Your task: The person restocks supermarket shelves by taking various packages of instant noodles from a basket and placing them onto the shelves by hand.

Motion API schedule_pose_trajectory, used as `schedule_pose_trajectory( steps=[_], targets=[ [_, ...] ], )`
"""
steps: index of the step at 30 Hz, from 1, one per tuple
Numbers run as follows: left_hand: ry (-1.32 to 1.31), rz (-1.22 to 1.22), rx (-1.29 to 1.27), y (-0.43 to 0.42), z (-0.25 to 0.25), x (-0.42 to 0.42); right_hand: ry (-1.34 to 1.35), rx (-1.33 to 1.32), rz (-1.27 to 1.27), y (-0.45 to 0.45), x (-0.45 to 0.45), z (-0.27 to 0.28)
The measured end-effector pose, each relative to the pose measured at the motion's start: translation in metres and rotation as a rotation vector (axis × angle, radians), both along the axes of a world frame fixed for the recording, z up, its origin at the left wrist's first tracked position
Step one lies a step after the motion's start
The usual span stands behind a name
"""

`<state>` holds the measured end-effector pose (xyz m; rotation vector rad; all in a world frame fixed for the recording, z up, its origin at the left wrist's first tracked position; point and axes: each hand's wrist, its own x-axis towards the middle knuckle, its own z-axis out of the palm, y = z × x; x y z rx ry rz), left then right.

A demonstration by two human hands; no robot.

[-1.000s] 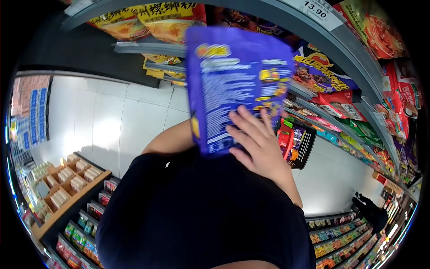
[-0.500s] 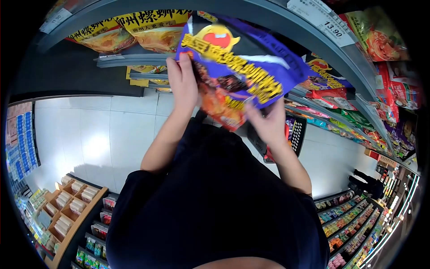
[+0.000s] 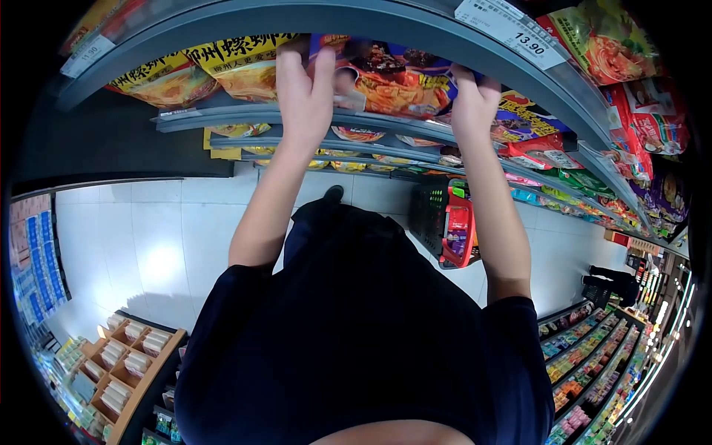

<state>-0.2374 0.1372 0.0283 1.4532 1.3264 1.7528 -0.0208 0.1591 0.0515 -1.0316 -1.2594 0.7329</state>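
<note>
A purple instant noodle packet (image 3: 404, 85) with a picture of red noodles is at the shelf, its top part hidden beneath the shelf edge above. My left hand (image 3: 305, 100) grips its left side, fingertips out of sight behind the shelf edge. At the packet's right side my right hand (image 3: 475, 104) is closed on it, fingers partly hidden. Yellow noodle packets (image 3: 245, 70) stand to the left of my left hand. Another purple packet (image 3: 525, 119) sits just right of my right hand.
The upper shelf edge (image 3: 415, 22) with a price label (image 3: 512, 30) overhangs my hands. Lower shelves (image 3: 400, 130) hold more packets. A black and red shopping basket (image 3: 456, 222) stands on the floor beside my legs. A person (image 3: 612, 285) stands far right.
Both hands have moved forward and apart, carrying the purple packet from in front of the shelf into it. The packet's upper part has gone under the upper shelf edge.
</note>
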Motion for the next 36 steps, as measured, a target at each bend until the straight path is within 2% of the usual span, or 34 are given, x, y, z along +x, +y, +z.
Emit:
schedule_pose_trajectory(
  steps=[1, 2, 3, 5, 7, 9, 10, 13, 16, 19, 22, 24, 27, 31, 32, 35, 36],
  targets=[
    [0.001, -0.001, 0.046, 0.004, -0.001, 0.001, -0.011, -0.025, -0.020, 0.007, -0.001, -0.004],
    [0.183, 0.010, 0.098, 0.011, -0.011, -0.004, -0.022, -0.051, -0.039, 0.011, -0.003, -0.006],
    [0.251, 0.011, 0.076, 0.015, -0.020, -0.002, -0.031, -0.080, -0.059, 0.014, -0.004, -0.009],
    [0.388, 0.008, 0.025, 0.016, -0.038, 0.000, -0.243, -0.044, -0.052, 0.015, -0.004, -0.015],
    [0.285, -0.142, -0.129, 0.015, -0.049, 0.000, -0.443, -0.005, -0.091, 0.013, -0.008, -0.023],
    [0.121, -0.261, -0.221, 0.007, -0.053, 0.004, -0.429, -0.092, -0.043, -0.005, -0.012, -0.023],
    [0.253, -0.201, -0.137, 0.001, -0.047, 0.004, -0.405, -0.092, -0.032, -0.013, -0.014, -0.022],
    [0.377, -0.116, -0.121, 0.002, -0.057, -0.001, -0.446, -0.064, -0.023, -0.027, -0.014, -0.045],
    [0.353, -0.099, -0.254, 0.013, -0.073, -0.015, -0.587, 0.004, -0.074, -0.057, -0.022, -0.070],
    [0.319, -0.045, -0.157, 0.007, -0.068, -0.030, -0.571, -0.051, -0.040, -0.079, -0.023, -0.075],
    [0.395, 0.059, -0.012, -0.005, -0.061, -0.059, -0.634, -0.022, -0.041, -0.098, -0.017, -0.083],
    [0.466, 0.113, 0.018, -0.011, -0.077, -0.095, -0.631, 0.013, -0.043, -0.107, -0.017, -0.088],
    [0.569, 0.490, 0.032, -0.017, -0.059, -0.103, -0.611, -0.082, 0.010, -0.120, -0.013, -0.097],
    [0.599, 0.511, 0.045, 0.004, -0.063, -0.122, -0.502, -0.169, 0.044, -0.129, -0.013, -0.130],
    [0.537, 0.413, -0.100, 0.011, -0.070, -0.130, -0.463, -0.187, 0.054, -0.131, -0.015, -0.138],
    [0.213, 0.251, -0.084, 0.023, -0.078, -0.135, -0.384, -0.251, 0.105, -0.134, -0.017, -0.148],
    [0.337, 0.310, -0.081, 0.026, -0.081, -0.142, -0.375, -0.279, 0.139, -0.135, -0.019, -0.147]
  ],
)
